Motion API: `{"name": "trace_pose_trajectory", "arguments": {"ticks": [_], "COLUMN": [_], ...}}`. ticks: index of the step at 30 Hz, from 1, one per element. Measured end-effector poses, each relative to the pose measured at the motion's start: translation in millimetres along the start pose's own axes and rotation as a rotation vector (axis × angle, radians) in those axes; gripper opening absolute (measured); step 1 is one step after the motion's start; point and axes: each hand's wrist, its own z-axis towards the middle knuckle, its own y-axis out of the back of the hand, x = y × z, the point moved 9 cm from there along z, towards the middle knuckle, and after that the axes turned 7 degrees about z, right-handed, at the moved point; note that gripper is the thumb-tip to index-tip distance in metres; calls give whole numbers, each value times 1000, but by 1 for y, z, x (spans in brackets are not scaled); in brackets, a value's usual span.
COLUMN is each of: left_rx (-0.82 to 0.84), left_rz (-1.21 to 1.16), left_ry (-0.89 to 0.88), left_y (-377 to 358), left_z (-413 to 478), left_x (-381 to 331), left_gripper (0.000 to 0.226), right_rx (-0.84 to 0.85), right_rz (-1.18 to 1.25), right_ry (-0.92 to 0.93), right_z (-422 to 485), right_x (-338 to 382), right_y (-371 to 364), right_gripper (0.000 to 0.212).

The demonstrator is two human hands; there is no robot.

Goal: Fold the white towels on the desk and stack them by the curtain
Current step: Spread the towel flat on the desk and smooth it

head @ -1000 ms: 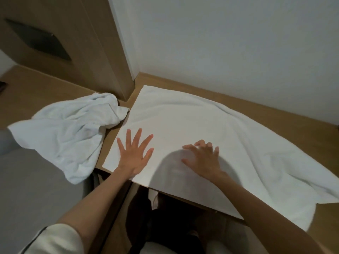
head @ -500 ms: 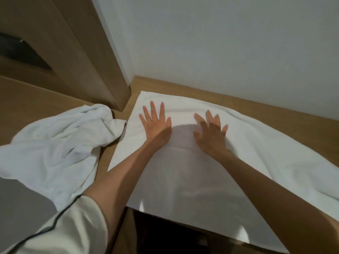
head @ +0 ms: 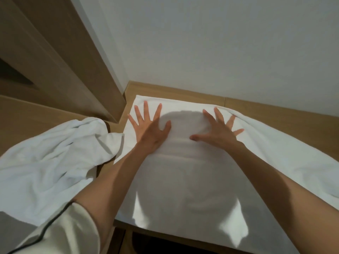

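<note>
head view, left hand [head: 146, 132] and right hand [head: 218, 133] flat on spread towel [head: 179, 180], fingers [head: 146, 110] splayed, grasping nothing

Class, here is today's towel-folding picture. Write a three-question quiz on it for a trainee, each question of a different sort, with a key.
1. True or false: the left hand and the right hand both press, fingers spread, on the flat towel.
2. Where does the crumpled towel lie? A: to the left of the flat towel. B: piled on the middle of the flat towel. C: under the right hand.
3. How many white towels are in view on the desk?

Key: 1 true; 2 A; 3 two.
</note>
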Motion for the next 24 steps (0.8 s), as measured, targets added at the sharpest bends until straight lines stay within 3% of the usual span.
{"name": "trace_pose_trajectory", "arguments": {"ticks": [6,10,15,19,24], "left_rx": [59,-40,-20,62,194], "left_rz": [-25,-87,-194,-220,-206], "left_ry": [-48,-157,-323,-438,-426], "left_y": [14,39,56,49,18], "left_z": [-15,-44,-87,-124,-160], "left_x": [-20,-82,-176,-239,-300], "left_gripper": [64,60,62,59,57], "right_rx": [-321,-385,-431,-408,-370], "right_rz": [81,191,160,92,-214], "right_ry": [177,135,29,-65,-71], "right_z": [-45,-75,-115,-145,-170], "right_x": [-13,-47,-110,-171,-230], "right_y": [48,77,101,108,120], "right_gripper": [51,36,22,22,47]}}
